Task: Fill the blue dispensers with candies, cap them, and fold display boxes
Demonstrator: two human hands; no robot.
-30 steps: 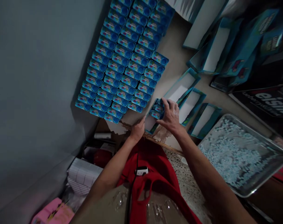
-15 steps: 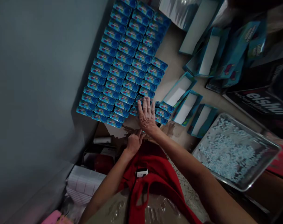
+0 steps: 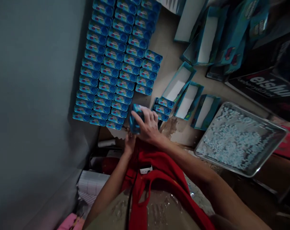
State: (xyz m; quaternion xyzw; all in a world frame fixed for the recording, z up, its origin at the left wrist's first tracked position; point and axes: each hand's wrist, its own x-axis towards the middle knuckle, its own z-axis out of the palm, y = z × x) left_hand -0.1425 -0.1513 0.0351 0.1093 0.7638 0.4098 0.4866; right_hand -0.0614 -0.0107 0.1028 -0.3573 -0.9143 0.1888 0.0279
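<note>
My right hand (image 3: 148, 126) is closed around a group of small blue tins (image 3: 135, 118) at the table's near edge, tilted and slightly blurred. Just below them, my left hand (image 3: 130, 142) has its fingers curled up against the lower end of the same tins; its fingertips are partly hidden. Beyond and to the left, many matching blue tins (image 3: 111, 70) lie in packed slanting columns. A short row of blue tins (image 3: 162, 109) sits just right of my right hand.
Open blue cartons with white insides (image 3: 188, 99) lie to the right. A metal tray (image 3: 252, 174) holds pale blue and white bits. A black printed box (image 3: 262, 80) stands behind it. The grey wall (image 3: 34, 80) borders the left side.
My right hand was flat on the tins at the end of a column; now it grips several, lifted and drawn left toward my left hand. A gap shows where they lay.
</note>
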